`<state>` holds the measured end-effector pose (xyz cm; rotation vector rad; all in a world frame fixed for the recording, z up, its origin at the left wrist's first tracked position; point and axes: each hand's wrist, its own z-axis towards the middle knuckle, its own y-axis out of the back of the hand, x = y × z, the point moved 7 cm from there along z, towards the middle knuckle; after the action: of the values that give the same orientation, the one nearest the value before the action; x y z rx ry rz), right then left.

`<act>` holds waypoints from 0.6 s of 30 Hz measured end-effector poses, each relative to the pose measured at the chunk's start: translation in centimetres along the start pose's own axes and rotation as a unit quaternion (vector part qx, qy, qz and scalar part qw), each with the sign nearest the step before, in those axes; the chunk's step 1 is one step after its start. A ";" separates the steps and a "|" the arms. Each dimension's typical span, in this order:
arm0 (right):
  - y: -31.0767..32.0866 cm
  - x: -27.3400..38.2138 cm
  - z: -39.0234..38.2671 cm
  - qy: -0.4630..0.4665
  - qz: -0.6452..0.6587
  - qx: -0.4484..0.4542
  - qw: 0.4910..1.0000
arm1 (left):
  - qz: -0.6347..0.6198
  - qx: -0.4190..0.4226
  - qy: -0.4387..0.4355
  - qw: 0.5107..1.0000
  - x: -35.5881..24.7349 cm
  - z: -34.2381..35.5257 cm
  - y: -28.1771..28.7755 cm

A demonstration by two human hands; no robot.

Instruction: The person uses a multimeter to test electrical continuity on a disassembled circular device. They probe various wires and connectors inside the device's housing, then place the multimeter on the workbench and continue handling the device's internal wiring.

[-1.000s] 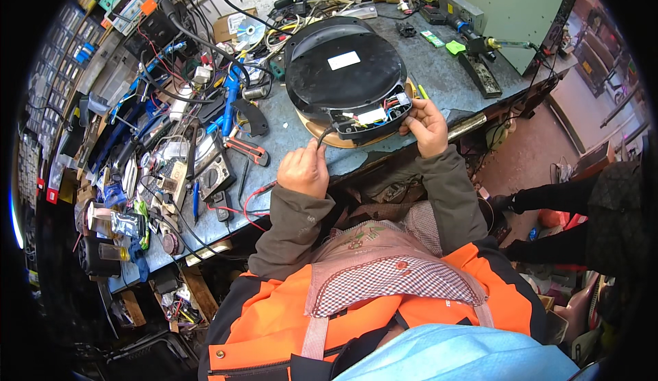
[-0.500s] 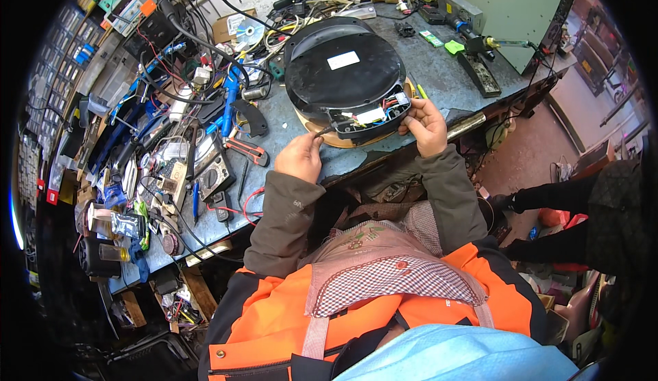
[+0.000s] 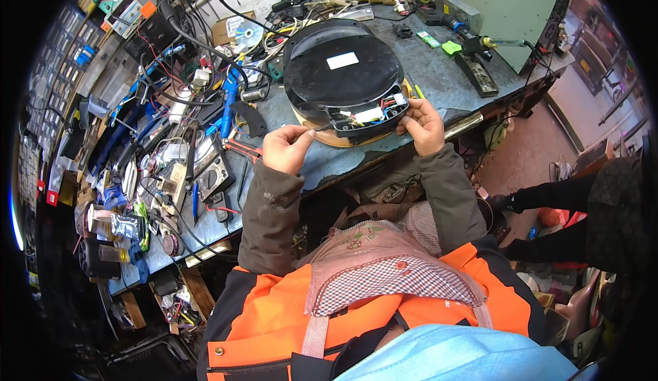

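Observation:
A round black appliance housing (image 3: 343, 76) with a white label rests on a round tan piece (image 3: 346, 140) on the bench. Its near end has an open compartment (image 3: 363, 122) with red, blue and other wires and a white part inside. To its left, my left hand (image 3: 286, 149) is closed, thumb and forefinger pinching a thin dark cord (image 3: 323, 129) that runs to the compartment. My right hand (image 3: 423, 127) grips the compartment's right corner between thumb and fingers; the fingertips are partly hidden behind it.
Tools, a multimeter (image 3: 214, 175), pliers (image 3: 242, 149) and tangled cables crowd the bench's left side. A soldering iron (image 3: 504, 42) and a large grey-green metal case (image 3: 510, 18) stand at the right. The bench edge (image 3: 465, 126) runs below my hands. Another person's dark-clothed legs (image 3: 548, 196) are at right.
My left hand has moved a little left, away from the compartment, and more of the cord's end at the housing shows. My right hand stays at the corner.

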<state>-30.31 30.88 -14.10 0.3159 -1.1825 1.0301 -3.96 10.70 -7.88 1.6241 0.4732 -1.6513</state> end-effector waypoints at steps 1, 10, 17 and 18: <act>-0.1 0.0 0.0 -0.005 -0.001 0.002 1.000 | 0.003 -0.013 -0.005 1.000 -0.3 -0.3 0.0; -0.3 0.5 -0.1 -0.013 -0.018 0.008 1.000 | 0.312 -0.172 -0.307 0.882 -6.4 -5.1 -2.0; -0.4 0.3 -0.2 -0.009 -0.015 0.017 1.000 | 0.427 -0.187 -0.325 0.823 -5.6 -6.5 -3.3; -0.4 0.3 -0.2 -0.011 -0.016 0.017 1.000 | 0.436 -0.186 -0.323 0.819 -5.5 -6.7 -3.4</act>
<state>-29.88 30.93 -13.84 0.3729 -1.1761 1.0224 -2.41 19.14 -4.20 0.6993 -0.2772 -1.1599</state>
